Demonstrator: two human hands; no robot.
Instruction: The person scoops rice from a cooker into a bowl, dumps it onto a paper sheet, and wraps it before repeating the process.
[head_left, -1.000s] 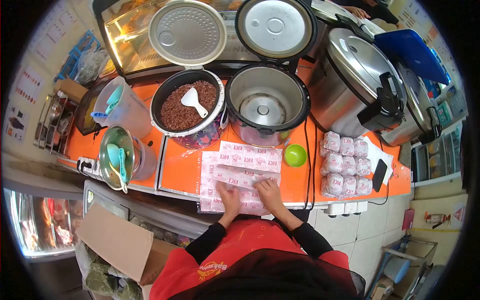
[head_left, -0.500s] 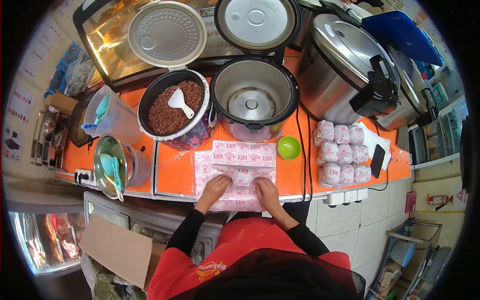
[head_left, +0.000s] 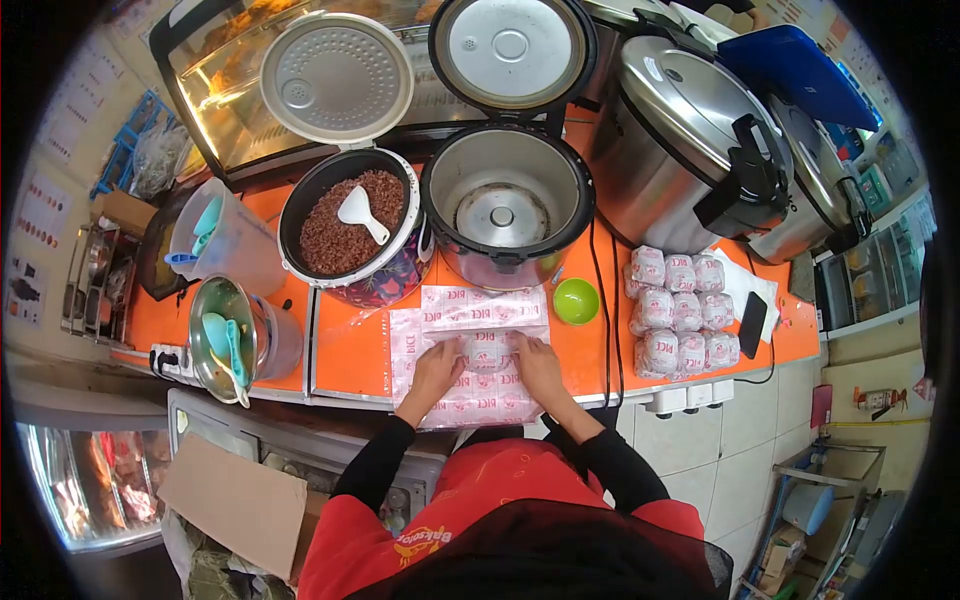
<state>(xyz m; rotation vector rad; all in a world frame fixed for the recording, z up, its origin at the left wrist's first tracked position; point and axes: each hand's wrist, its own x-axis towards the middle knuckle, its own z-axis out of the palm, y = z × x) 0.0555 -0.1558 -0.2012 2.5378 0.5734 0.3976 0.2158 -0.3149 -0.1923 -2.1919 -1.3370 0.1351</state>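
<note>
Pink-and-white printed wrapping paper [head_left: 465, 408] marked "RICE" lies in sheets at the counter's front edge. On it, between my hands, sits a small paper-covered bundle [head_left: 487, 351]; its contents are hidden. My left hand [head_left: 437, 372] has its fingers closed on the bundle's left side. At the right side, my right hand [head_left: 538, 368] pinches the paper in the same way. Just behind the paper stands an open rice cooker [head_left: 508, 200] with a bare metal pot. Beside it, another cooker [head_left: 352, 230] holds reddish-brown rice and a white rice paddle [head_left: 362, 212].
A green bowl [head_left: 576, 301] stands right of the paper, near black cables [head_left: 606, 320]. Farther right are stacked wrapped bundles [head_left: 683, 312] and a phone [head_left: 753, 325]. A metal pot [head_left: 228, 340] with turquoise utensils is at left. Large steel cookers [head_left: 680, 140] stand at back right.
My hands have moved slightly upward and drawn the paper around a rounded bundle, which now shows between them. The view has shifted slightly.
</note>
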